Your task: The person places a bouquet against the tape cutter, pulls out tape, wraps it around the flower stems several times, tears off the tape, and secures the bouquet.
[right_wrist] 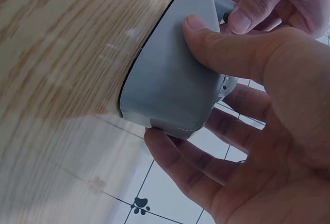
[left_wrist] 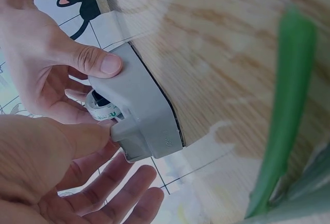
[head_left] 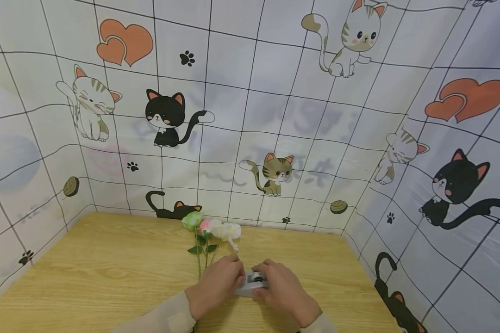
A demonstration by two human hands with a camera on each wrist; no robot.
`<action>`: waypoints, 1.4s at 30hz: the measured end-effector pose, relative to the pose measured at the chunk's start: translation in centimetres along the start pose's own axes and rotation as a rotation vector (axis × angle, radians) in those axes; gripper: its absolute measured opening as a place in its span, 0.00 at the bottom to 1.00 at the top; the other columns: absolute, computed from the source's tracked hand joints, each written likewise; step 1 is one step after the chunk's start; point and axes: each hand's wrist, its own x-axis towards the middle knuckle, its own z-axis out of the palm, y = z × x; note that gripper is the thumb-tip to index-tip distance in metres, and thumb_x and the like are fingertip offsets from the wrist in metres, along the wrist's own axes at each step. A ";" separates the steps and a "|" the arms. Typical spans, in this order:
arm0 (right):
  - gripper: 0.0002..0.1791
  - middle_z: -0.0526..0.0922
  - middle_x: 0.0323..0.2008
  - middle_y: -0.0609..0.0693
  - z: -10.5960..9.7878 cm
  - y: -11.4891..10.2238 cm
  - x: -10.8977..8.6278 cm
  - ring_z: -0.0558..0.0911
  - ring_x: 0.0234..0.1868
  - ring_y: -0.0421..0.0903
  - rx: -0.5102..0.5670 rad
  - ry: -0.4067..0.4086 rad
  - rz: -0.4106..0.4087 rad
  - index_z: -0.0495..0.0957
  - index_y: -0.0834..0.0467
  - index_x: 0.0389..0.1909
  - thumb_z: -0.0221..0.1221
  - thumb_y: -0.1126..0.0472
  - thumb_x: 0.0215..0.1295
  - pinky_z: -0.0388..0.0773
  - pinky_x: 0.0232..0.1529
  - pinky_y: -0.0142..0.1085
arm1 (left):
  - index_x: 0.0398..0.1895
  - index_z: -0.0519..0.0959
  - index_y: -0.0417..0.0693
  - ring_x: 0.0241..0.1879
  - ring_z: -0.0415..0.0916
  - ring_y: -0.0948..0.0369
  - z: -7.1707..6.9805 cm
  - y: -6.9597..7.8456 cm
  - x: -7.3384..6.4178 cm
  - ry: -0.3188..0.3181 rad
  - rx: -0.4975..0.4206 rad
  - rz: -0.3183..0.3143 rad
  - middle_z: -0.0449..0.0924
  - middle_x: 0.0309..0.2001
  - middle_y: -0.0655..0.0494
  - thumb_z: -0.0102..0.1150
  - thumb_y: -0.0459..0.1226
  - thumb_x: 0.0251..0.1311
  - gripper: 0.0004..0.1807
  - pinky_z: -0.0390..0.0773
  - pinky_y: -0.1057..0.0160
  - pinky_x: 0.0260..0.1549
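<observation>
A grey desktop tape dispenser (head_left: 246,290) stands on the table, a roll of clear tape (left_wrist: 103,105) in its hollow. My right hand (head_left: 284,287) grips its rear body, thumb on one side and fingers round the other, as the right wrist view shows. From the left, my left hand (head_left: 217,283) pinches with thumb and index finger at the dispenser's front cutter end. Its other fingers spread free below in the left wrist view. Whether a strip of clear tape lies in that pinch is too faint to tell. Artificial flowers (head_left: 225,230) lie just beyond the left hand.
The flowers' green stems (left_wrist: 289,85) run toward me, partly under the left forearm. A wood-grain table (head_left: 121,268) extends to both sides. White cloth (head_left: 233,101) printed with cats and grid lines hangs behind and at both sides.
</observation>
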 end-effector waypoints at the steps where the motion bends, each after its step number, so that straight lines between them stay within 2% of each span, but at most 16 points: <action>1: 0.29 0.91 0.54 0.46 0.0 0.0 0.0 0.85 0.45 0.38 0.001 0.001 -0.001 0.90 0.56 0.66 0.86 0.54 0.67 0.85 0.45 0.37 | 0.33 0.92 0.51 0.35 0.82 0.67 0.0 0.0 0.0 0.002 0.001 -0.002 0.86 0.40 0.60 0.81 0.34 0.73 0.09 0.81 0.70 0.31; 11: 0.30 0.91 0.54 0.46 0.3 0.1 0.0 0.85 0.46 0.40 0.008 0.008 0.016 0.90 0.55 0.66 0.86 0.53 0.66 0.85 0.44 0.38 | 0.32 0.92 0.51 0.35 0.80 0.69 0.0 0.1 0.1 0.005 -0.005 -0.028 0.86 0.41 0.60 0.84 0.35 0.70 0.08 0.80 0.72 0.31; 25: 0.31 0.91 0.59 0.48 0.6 0.4 0.0 0.88 0.50 0.44 0.012 -0.011 0.042 0.89 0.53 0.69 0.84 0.50 0.68 0.88 0.48 0.42 | 0.34 0.93 0.50 0.38 0.84 0.65 -0.1 -0.1 -0.3 0.048 -0.004 -0.009 0.84 0.41 0.60 0.81 0.37 0.72 0.06 0.84 0.70 0.34; 30: 0.31 0.92 0.60 0.48 0.7 0.4 -0.1 0.88 0.52 0.46 0.004 -0.012 0.050 0.89 0.52 0.70 0.84 0.49 0.68 0.88 0.48 0.43 | 0.35 0.93 0.50 0.33 0.77 0.70 -0.1 0.0 -0.5 0.072 0.000 -0.002 0.81 0.38 0.61 0.79 0.38 0.73 0.06 0.79 0.72 0.31; 34: 0.32 0.92 0.60 0.48 0.8 0.4 -0.3 0.88 0.49 0.46 -0.001 0.019 0.039 0.89 0.52 0.69 0.85 0.50 0.67 0.85 0.44 0.40 | 0.38 0.92 0.52 0.31 0.71 0.73 -0.5 0.5 -0.2 0.082 0.024 0.026 0.80 0.36 0.63 0.77 0.40 0.76 0.06 0.75 0.74 0.28; 38: 0.32 0.92 0.60 0.49 0.6 0.3 -0.4 0.88 0.48 0.46 0.002 0.026 0.038 0.89 0.52 0.69 0.85 0.51 0.66 0.83 0.43 0.38 | 0.39 0.92 0.51 0.31 0.72 0.73 -1.2 1.0 -0.1 0.043 0.023 0.018 0.83 0.35 0.62 0.77 0.38 0.76 0.05 0.75 0.74 0.29; 42: 0.32 0.92 0.61 0.50 0.5 0.1 -0.3 0.89 0.49 0.48 0.001 0.013 0.048 0.89 0.52 0.70 0.85 0.51 0.67 0.85 0.44 0.41 | 0.38 0.92 0.48 0.32 0.76 0.73 -1.5 0.5 -0.1 -0.012 -0.059 -0.022 0.86 0.35 0.59 0.77 0.33 0.74 0.04 0.80 0.73 0.31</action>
